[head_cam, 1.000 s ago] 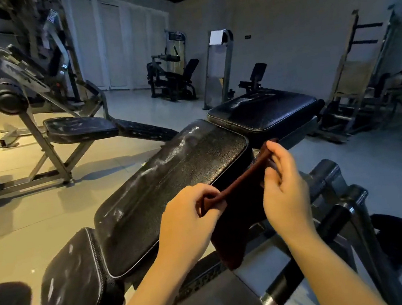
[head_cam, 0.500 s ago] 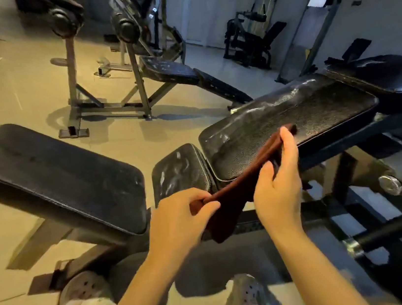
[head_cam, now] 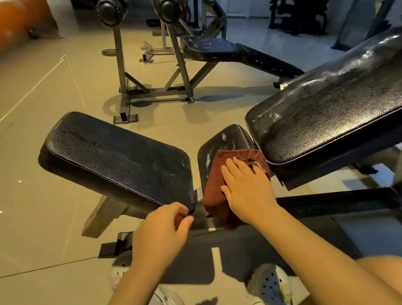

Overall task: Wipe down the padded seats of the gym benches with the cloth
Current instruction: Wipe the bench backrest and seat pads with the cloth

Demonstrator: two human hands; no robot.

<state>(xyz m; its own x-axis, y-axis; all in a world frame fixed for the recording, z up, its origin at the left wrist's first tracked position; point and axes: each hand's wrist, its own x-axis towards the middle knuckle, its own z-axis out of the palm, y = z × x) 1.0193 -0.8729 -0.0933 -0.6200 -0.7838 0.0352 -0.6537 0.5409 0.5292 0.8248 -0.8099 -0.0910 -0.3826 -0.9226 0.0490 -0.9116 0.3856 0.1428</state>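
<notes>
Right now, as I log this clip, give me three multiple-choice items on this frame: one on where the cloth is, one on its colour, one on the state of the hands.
1. Where does the cloth lie?
A. On the floor
B. On the small seat pad between the two long pads
C. On the far bench by the rack

2. What colour is the cloth?
A. Reddish brown
B. White
C. Bright blue

3. How does the right hand meet the cloth?
A. It hangs clear above it
B. It pinches one corner and lifts it
C. It lies flat on it, fingers straight

Answers:
1 B: the cloth covers the near part of the small pad, draping over its front edge.
2 A: it reads rust brown against the black padding.
3 C: the palm and straight fingers press on it, while the left hand touches the left long pad at its corner.
</notes>
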